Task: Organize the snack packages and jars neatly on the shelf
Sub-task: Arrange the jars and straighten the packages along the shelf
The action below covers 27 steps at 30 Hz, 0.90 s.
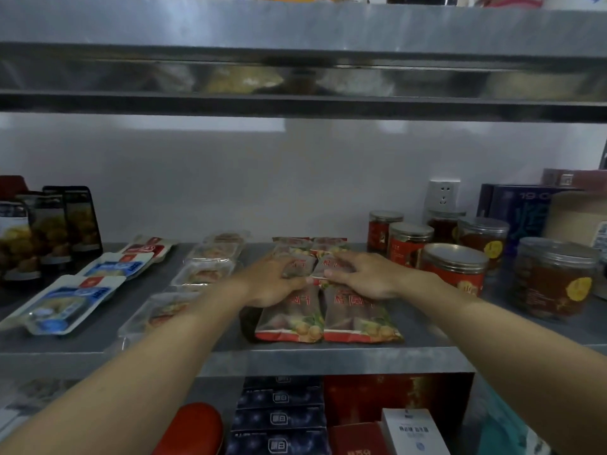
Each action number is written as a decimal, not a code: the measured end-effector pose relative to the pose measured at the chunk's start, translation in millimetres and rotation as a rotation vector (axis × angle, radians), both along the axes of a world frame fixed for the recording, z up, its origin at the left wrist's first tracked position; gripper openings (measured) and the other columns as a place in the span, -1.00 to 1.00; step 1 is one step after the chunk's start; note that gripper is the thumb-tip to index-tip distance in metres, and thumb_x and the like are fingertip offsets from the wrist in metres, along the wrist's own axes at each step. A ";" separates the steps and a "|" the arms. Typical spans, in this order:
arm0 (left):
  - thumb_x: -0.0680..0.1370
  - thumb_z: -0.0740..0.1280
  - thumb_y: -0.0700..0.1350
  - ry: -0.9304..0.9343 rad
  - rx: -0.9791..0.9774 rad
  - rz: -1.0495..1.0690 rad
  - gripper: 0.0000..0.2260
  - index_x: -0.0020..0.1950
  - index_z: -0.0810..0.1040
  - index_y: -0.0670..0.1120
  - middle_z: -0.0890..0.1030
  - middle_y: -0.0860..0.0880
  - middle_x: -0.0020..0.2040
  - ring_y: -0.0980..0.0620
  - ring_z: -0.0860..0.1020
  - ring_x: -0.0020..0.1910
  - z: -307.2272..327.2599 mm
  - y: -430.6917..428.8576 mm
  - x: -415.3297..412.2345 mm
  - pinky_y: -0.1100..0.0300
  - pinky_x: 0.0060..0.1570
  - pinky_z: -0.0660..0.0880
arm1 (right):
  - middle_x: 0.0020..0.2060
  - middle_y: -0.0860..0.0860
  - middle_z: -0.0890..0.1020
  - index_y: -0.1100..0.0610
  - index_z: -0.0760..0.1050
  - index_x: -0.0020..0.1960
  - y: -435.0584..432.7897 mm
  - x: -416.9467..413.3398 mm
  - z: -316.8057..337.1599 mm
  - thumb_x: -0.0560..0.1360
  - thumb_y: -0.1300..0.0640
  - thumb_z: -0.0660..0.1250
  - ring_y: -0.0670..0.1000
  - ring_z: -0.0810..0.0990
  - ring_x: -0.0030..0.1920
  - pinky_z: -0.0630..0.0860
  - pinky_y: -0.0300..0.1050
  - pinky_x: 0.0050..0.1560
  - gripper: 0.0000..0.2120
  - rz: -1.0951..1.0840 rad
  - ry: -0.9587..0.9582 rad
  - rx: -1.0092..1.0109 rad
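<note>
Red snack packages lie in two columns on the grey metal shelf (427,339). The nearest pair (328,320) sits at the front edge, with another pair (310,244) at the back. Both my hands rest on the middle pair. My left hand (272,280) lies flat on the left package, fingers spread. On the right package, my right hand (364,274) presses with its fingers slightly bent. Several clear jars with silver lids (455,266) stand to the right.
Clear plastic trays (210,257) run in a column left of the red packages, and blue-and-white packs (75,300) lie further left. Dark pouches (49,231) stand at the far left. Boxes (515,208) stand behind the jars. A wall socket (443,193) is behind. Another shelf hangs overhead.
</note>
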<state>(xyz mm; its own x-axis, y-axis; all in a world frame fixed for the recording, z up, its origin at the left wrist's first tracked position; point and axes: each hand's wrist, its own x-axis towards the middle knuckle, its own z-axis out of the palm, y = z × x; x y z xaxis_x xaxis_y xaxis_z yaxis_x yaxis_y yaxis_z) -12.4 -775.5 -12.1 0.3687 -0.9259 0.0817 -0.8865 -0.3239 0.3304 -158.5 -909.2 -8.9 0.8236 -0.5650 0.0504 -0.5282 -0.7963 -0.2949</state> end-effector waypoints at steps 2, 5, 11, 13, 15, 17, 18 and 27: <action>0.55 0.16 0.27 0.044 0.017 -0.016 -0.39 0.53 0.18 0.05 0.25 0.00 0.53 -0.05 0.26 0.47 -3.7 -6.3 0.3 0.14 0.33 0.24 | 0.56 -0.02 0.14 -0.02 0.12 0.56 -3.1 6.7 0.6 0.54 -0.34 0.07 0.05 0.12 0.54 0.09 -0.09 0.46 -0.31 0.029 0.051 0.022; 0.55 0.17 0.26 0.072 0.013 -0.022 -0.39 0.54 0.19 0.02 0.26 0.00 0.52 -0.03 0.27 0.47 -8.6 -11.2 4.6 0.18 0.33 0.22 | 0.55 -0.03 0.15 0.00 0.14 0.56 -6.3 11.7 -2.5 0.55 -0.33 0.07 0.02 0.11 0.54 0.09 -0.14 0.44 -0.32 0.069 0.066 0.017; 0.57 0.17 0.24 0.083 0.036 -0.032 -0.39 0.54 0.19 -0.01 0.27 0.01 0.52 -0.01 0.27 0.47 -7.6 -12.6 8.1 0.21 0.34 0.21 | 0.52 -0.03 0.26 0.01 0.20 0.53 -7.7 9.1 -6.4 0.57 -0.28 0.10 0.01 0.22 0.49 0.15 -0.27 0.26 -0.38 0.099 0.010 0.035; 0.57 0.17 0.24 0.086 0.035 -0.036 -0.38 0.54 0.18 -0.02 0.26 0.00 0.52 -0.01 0.26 0.47 -8.5 -12.4 7.9 0.19 0.36 0.20 | 0.52 -0.02 0.25 0.02 0.19 0.53 -7.0 8.9 -6.8 0.57 -0.27 0.10 0.02 0.21 0.49 0.16 -0.25 0.31 -0.37 0.096 0.003 0.030; 0.56 0.17 0.26 0.093 0.030 -0.034 -0.37 0.54 0.19 -0.01 0.27 0.00 0.52 -0.01 0.27 0.47 -9.6 -12.2 7.8 0.17 0.37 0.21 | 0.53 -0.02 0.24 0.02 0.17 0.54 -5.8 8.7 -7.1 0.57 -0.27 0.11 0.02 0.21 0.50 0.16 -0.24 0.33 -0.36 0.089 0.003 0.025; 0.55 0.17 0.26 0.091 0.023 -0.026 -0.37 0.54 0.21 -0.02 0.27 -0.01 0.52 -0.01 0.27 0.47 -10.5 -11.5 7.8 0.16 0.39 0.21 | 0.52 -0.02 0.25 0.02 0.18 0.54 -3.8 8.4 -6.8 0.57 -0.27 0.12 0.02 0.21 0.50 0.16 -0.25 0.31 -0.36 0.088 -0.001 0.023; 0.56 0.17 0.26 0.089 0.019 -0.025 -0.37 0.54 0.21 -0.03 0.28 -0.01 0.52 -0.01 0.27 0.47 -10.7 -11.1 7.6 0.16 0.39 0.21 | 0.51 -0.02 0.26 0.03 0.20 0.53 -2.5 8.2 -6.5 0.57 -0.26 0.13 0.01 0.22 0.49 0.16 -0.28 0.27 -0.37 0.091 -0.007 0.025; 0.58 0.15 0.22 0.062 0.008 -0.024 -0.42 0.53 0.21 -0.03 0.28 -0.02 0.51 -0.01 0.28 0.46 -12.5 -8.5 8.4 0.20 0.36 0.21 | 0.46 -0.02 0.36 0.02 0.29 0.48 1.0 12.3 -11.4 0.56 -0.24 0.18 0.00 0.31 0.43 0.20 -0.30 0.19 -0.42 0.107 -0.064 0.059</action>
<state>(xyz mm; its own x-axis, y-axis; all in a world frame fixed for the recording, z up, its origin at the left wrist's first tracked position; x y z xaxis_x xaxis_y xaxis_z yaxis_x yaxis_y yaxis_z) -4.0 -784.0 -24.6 0.3510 -0.9350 0.0514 -0.8717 -0.3062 0.3827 -146.2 -908.2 -20.3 0.8754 -0.4777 0.0743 -0.4199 -0.8274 -0.3730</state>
